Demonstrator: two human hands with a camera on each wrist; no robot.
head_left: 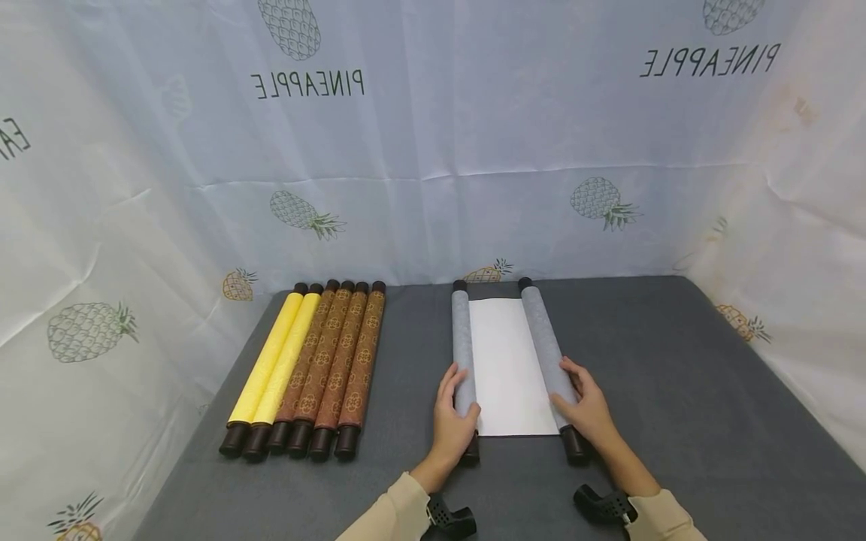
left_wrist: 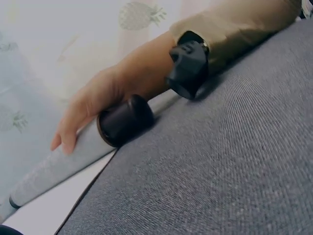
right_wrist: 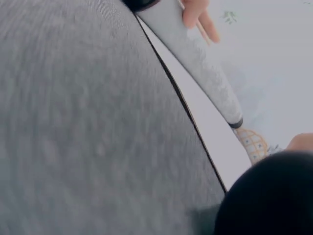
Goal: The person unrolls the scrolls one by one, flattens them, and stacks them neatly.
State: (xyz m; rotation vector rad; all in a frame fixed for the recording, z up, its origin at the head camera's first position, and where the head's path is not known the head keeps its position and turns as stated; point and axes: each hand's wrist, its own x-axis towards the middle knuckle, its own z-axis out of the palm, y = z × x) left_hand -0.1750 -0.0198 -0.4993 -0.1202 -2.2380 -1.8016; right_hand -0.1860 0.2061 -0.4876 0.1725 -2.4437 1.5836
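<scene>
A grey-backed scroll lies partly unrolled, its white sheet showing between two rolled sides with dark end knobs. My left hand holds the left roll near its close end, thumb on the inner side and fingers over the outer. The right hand grips the right roll in the same way, thumb inward. In the left wrist view, the left hand curves over the roll just beyond its black knob. A large dark round shape blocks most of the right hand in the right wrist view.
To the left, two yellow scrolls and several brown patterned scrolls lie rolled side by side. Everything rests on a dark grey cloth surface. A pineapple-print curtain hangs behind and along both sides.
</scene>
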